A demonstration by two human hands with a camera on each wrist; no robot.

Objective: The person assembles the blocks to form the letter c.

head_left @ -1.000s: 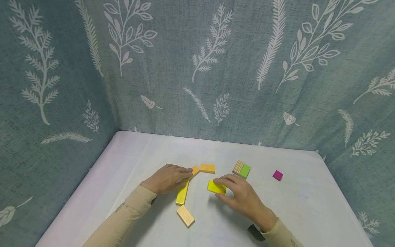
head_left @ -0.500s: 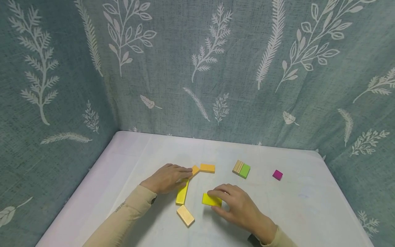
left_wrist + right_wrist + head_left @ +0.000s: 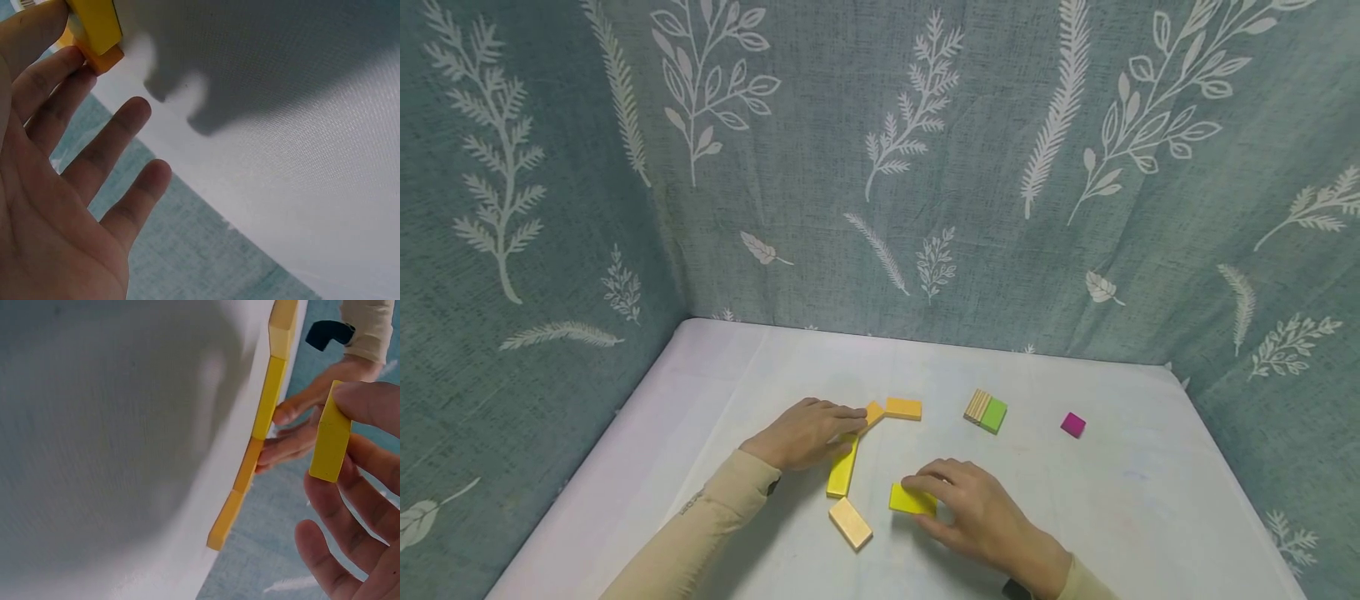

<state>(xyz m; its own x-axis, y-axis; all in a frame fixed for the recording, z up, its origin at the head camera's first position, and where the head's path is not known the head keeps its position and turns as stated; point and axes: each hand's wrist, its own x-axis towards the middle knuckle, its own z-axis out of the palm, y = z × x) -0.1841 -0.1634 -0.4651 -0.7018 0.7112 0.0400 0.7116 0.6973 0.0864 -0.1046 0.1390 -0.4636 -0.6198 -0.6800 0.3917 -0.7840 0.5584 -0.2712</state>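
Thumb and fingers of my right hand [image 3: 981, 515] [image 3: 365, 512] pinch a yellow block [image 3: 901, 499] [image 3: 330, 440], held above the table. My left hand [image 3: 801, 435] [image 3: 59, 162] touches a curved row of blocks from its left side: the thumb is at a long yellow block [image 3: 842, 475] [image 3: 269, 397], and fingertips are at an orange block [image 3: 874, 415] [image 3: 248, 464]. Its other fingers extend loosely. A lighter orange block [image 3: 904, 408] [image 3: 225, 519] adjoins the orange one. At the row's near end lies a pale wooden block [image 3: 851, 523] [image 3: 283, 328].
On the white table [image 3: 1120, 517], a green block [image 3: 994, 415] lies against several thin wooden pieces [image 3: 977, 406] at the back. Farther right is a magenta block [image 3: 1073, 425]. A leaf-patterned curtain [image 3: 820, 167] stands behind and along both sides.
My right hand has moved toward the table's near side and slightly left with the yellow block, mostly in the first half second. My left hand has stayed in place.
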